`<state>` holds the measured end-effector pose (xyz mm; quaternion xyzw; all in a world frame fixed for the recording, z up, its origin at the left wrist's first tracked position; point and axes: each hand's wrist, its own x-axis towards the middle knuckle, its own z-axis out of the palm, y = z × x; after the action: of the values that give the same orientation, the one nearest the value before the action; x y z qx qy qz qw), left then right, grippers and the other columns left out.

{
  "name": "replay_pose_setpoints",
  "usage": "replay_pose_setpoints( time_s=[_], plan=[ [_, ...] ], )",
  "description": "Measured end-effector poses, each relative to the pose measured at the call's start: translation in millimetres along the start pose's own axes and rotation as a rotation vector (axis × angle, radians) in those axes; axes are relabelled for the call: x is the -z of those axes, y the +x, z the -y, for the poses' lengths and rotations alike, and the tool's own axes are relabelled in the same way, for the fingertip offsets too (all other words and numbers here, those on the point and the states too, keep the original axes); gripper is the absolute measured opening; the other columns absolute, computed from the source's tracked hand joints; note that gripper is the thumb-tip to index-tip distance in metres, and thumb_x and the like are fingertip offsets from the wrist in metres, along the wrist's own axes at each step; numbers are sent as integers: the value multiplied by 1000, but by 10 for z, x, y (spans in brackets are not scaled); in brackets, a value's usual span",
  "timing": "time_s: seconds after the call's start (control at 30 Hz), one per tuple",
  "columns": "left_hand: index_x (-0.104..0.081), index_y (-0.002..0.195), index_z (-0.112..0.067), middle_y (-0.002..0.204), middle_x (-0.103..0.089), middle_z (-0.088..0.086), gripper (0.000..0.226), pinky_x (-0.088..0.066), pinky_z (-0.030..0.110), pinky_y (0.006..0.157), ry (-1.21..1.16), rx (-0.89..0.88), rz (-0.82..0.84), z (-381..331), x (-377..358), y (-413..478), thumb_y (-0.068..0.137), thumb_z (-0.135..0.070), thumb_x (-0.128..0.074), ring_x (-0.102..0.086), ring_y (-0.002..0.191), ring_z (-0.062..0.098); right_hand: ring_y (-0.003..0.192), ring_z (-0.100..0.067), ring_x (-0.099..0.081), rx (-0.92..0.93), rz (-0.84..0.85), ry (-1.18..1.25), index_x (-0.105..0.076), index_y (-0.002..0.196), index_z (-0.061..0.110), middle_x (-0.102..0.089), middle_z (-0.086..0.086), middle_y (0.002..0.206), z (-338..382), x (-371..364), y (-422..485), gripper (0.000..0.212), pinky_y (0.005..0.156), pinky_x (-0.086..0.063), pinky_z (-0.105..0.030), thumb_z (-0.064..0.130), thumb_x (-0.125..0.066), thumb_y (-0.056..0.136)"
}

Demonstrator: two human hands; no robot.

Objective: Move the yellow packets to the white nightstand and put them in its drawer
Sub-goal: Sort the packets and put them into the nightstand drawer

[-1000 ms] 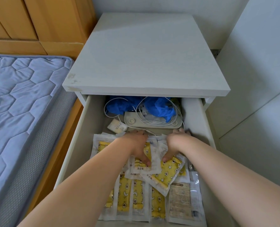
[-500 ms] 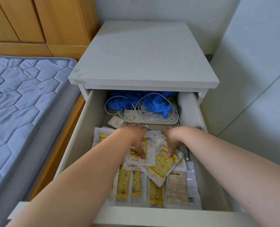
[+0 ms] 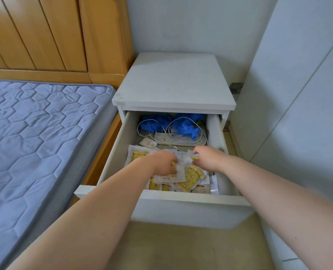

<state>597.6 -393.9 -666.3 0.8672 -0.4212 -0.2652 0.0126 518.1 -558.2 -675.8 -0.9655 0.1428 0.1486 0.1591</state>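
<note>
Left of the white nightstand lies the biggest thing we see, a blue quilted mattress, its edge just beside the nightstand's left side. Behind the mattress, and reaching the nightstand's back left corner, stands a wooden headboard of vertical boards. A pale wall panel rises close along the nightstand's right side.

The nightstand's drawer is pulled well out from its front, toward us, over a beige floor.

Both our bare forearms reach in over the drawer front. Our left hand lies palm down, its fingers curled onto the pile, with fingertips touching a white-edged packet; we cannot tell whether it grips that packet or only rests on it. Our right hand is just beside it, and its thumb and bent fingers pinch the yellow edge of a packet between them.

The yellow packets lie in a loose overlapping heap in the part of the drawer farthest out from the nightstand, under and around both hands.

Deeper in, under the nightstand's top, sits crumpled blue material with a white flat device in front of it and thin white cable looped over both. A small white pack lies just beside the device, between it and the packets.
</note>
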Motion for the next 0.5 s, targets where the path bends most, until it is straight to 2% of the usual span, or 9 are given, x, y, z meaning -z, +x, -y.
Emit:
replay_pose_setpoints(
  time_s=[0.1,0.2,0.27,0.33,0.4,0.5],
  plan=[
    [-61,126,-22,128,-60,0,34,-42,33,98,-95,-1,2,-135,26,-428,97,-37,-50,-56,112,17,93,-21,-60,8,-68,84,-59,109,14,-64,-5,108,21,28,-410,30,76,-47,-33,38,-46,97],
    [-68,114,-19,115,-66,-1,37,-44,33,96,-228,-12,40,-241,25,-817,94,-46,-53,-60,103,16,81,-24,-62,28,-95,162,-62,96,4,-67,-12,95,65,34,-796,41,70,-48,-34,37,-39,100],
    [-68,116,-22,114,-65,-6,37,-45,31,95,-263,-30,35,-296,-9,-1015,87,-45,-64,-58,105,14,84,-23,-63,44,-64,219,-64,97,3,-68,-10,96,105,19,-1024,48,74,-48,-33,41,-35,100],
    [-65,118,-23,112,-64,-6,39,-47,31,91,-167,-25,-31,-340,-84,-1122,83,-39,-69,-58,102,14,87,-22,-62,59,-26,222,-65,97,5,-66,-7,92,149,-22,-1202,54,77,-47,-33,50,-35,98],
    [-66,116,-22,104,-63,-5,33,-48,28,81,22,3,-157,-390,-174,-1170,86,-36,-67,-56,94,14,83,-20,-60,62,-4,182,-65,95,10,-63,-2,87,176,-86,-1334,53,73,-46,-33,58,-42,92],
    [-67,110,-21,100,-64,-3,26,-51,31,77,132,41,-284,-431,-290,-1198,89,-35,-62,-58,93,18,92,-19,-60,75,-53,69,-63,109,18,-64,0,102,212,-162,-1458,37,73,-46,-31,47,-57,88]
  ],
)
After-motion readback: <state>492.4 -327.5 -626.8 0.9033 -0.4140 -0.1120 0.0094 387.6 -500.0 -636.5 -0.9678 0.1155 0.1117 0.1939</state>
